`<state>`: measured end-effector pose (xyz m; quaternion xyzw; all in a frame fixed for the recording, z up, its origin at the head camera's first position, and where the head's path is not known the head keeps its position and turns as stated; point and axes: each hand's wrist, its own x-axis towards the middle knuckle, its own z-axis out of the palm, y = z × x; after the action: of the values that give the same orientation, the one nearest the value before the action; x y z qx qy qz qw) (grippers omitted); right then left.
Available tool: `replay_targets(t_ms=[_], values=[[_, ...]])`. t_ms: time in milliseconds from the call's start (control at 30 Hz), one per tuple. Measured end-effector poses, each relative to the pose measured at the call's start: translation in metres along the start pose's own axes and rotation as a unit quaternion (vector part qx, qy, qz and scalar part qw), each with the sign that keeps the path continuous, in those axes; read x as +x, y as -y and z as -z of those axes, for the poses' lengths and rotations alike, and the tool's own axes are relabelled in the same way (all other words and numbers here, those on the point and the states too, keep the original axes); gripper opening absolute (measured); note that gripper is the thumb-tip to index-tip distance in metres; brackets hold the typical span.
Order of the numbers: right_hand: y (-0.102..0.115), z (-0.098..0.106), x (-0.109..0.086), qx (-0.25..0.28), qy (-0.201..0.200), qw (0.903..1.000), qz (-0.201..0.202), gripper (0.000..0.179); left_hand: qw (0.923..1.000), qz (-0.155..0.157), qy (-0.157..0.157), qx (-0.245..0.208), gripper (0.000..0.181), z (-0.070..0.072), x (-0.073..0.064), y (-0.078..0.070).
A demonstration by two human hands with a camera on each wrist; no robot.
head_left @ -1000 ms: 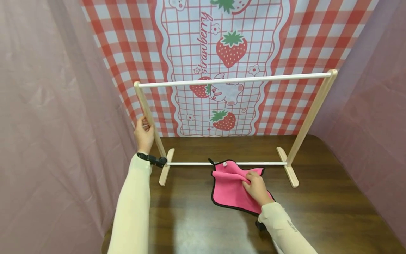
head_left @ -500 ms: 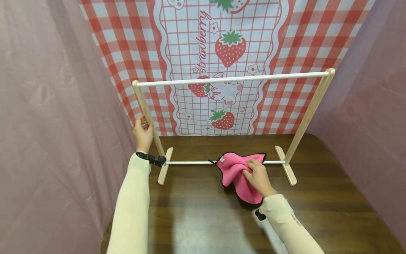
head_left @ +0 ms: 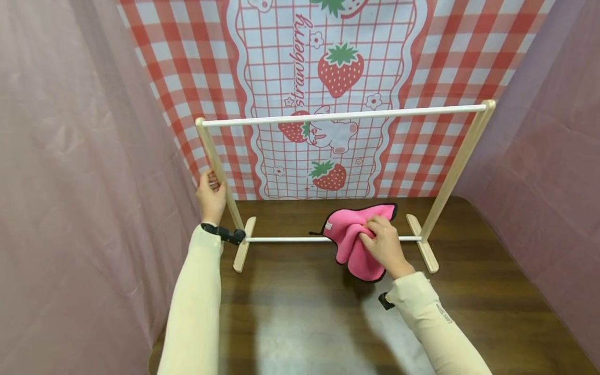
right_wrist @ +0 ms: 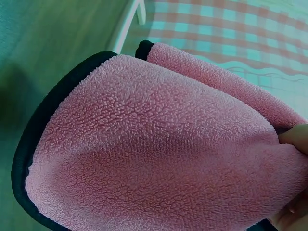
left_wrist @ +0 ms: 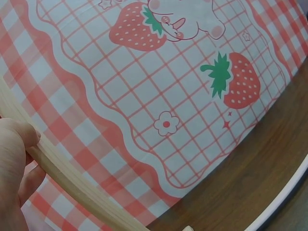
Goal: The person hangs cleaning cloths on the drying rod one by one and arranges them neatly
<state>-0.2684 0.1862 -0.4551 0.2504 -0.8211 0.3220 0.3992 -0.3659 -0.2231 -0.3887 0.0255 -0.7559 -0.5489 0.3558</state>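
Observation:
A pink towel (head_left: 352,237) with black edging and a small white tag hangs in loose folds from my right hand (head_left: 385,245), which pinches it near its middle. It is off the tabletop, in front of the rack's lower white bar. In the right wrist view the fluffy towel (right_wrist: 154,139) fills most of the picture, with part of the hand (right_wrist: 296,139) at the right edge. My left hand (head_left: 212,198) grips the left wooden post (head_left: 219,166) of the rack; in the left wrist view the thumb and a finger lie around the post (left_wrist: 67,173).
The rack has an upper white bar (head_left: 342,115), a lower white bar (head_left: 286,240) and a right post (head_left: 457,172) on flat feet. It stands on a brown wooden table (head_left: 300,323). Behind hangs a red-and-white strawberry cloth (head_left: 276,67); pink curtains (head_left: 84,182) flank both sides.
My right hand has raised the towel from the tabletop and moved it up and forward, so it gathers into folds. The left hand stays on the post.

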Motion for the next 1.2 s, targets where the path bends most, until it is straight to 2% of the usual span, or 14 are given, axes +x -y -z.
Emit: replay_targets(t_ms=[433,767,1200], values=[[0.011,0.016,0.041,-0.015,-0.041,0.9973,0.059,0.009,1.0000,-0.003,0.003,0.003,0.041,0.000,0.001,0.001],[0.024,0.035,0.084,-0.011,-0.071,0.9925,0.099,0.007,1.0000,0.001,0.004,0.008,0.041,0.000,0.002,0.000],[0.049,0.061,0.139,0.005,-0.099,0.9890,0.110,0.006,0.9999,0.005,0.010,0.006,0.041,0.002,0.001,-0.002]])
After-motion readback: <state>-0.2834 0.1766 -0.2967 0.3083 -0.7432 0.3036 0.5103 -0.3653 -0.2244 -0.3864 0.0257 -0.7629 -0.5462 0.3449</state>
